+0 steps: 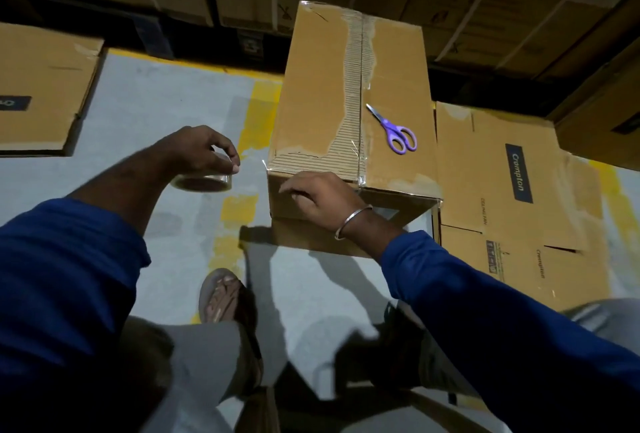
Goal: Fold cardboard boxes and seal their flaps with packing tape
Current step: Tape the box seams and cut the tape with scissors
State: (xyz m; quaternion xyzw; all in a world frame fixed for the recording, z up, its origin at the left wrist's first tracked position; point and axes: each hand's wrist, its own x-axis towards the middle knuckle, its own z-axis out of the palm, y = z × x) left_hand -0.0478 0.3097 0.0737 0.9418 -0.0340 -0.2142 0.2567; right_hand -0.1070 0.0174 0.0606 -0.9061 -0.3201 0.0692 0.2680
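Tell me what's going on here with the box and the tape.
A person in blue sleeves is sealing a cardboard box that stands on the floor. The left hand holds a roll of clear tape just off the box's near left corner. The right hand presses on the near end of the box at the top edge. The flaps are closed, and purple scissors lie on top. Flattened boxes lie alongside.

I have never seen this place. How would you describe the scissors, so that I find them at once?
Look for the upright cardboard box standing on the grey floor, the one whose near edge the right hand touches. On its top, right of the torn centre seam, lie the scissors. Their purple handles are the only bright colour among the brown cardboard, and their blades point away from the person.
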